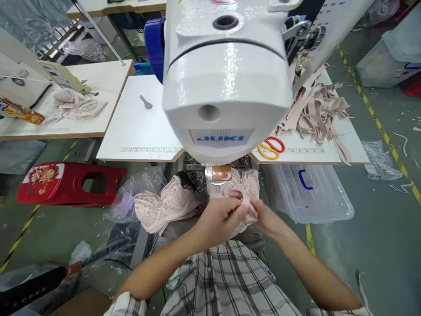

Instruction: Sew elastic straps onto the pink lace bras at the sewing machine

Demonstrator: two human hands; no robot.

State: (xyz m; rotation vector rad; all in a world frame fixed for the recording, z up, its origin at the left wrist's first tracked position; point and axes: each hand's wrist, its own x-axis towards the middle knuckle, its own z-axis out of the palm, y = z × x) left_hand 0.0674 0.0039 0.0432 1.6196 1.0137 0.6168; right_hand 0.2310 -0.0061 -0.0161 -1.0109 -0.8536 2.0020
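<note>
On the sewing machine's (226, 79) near side, the left hand (220, 219) and right hand (265, 218) each have their grip pinched on a pink lace garment (251, 182), overlapping fingertips partly hidden; the machine's head covers the garment's far end.

Hands (219, 219) (267, 218) partly hide the lace garment (251, 181); the top edge crops the sewing machine (226, 79).

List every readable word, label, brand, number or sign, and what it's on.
"JUKI": front of the white sewing machine.
Too small to read: numbers on the left ruler scale and right ruler scale.
Too blurred to read: print on the upper-right sheet, orange package and cream panel.
</note>
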